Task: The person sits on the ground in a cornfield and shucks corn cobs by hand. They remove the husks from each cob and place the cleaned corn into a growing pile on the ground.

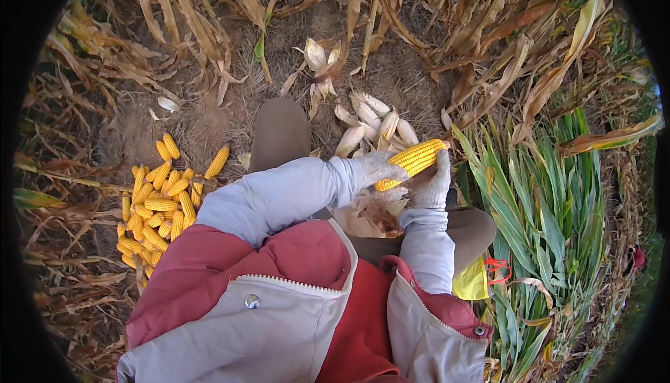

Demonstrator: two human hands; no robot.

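A husked yellow ear of corn (417, 160) is held between my two hands, tilted with its right end higher. My left hand (379, 168), in a pale work glove, is closed on the ear's lower left end. My right hand (434, 185), gloved too, grips it near the right end, with the thumb up along that tip. Just beyond the hands lies a small heap of ears still in pale husks (373, 119). Loose dry husks (368, 217) lie below my hands, between my legs. To the left is a pile of bare yellow ears (162, 205).
Dry corn stalks (370, 16) stand along the far side. A thick bundle of long green leaves (541, 208) lies at the right. Beside my right knee is a yellow bag (471, 282) with red ties. An opened husk (321, 62) lies on the soil ahead.
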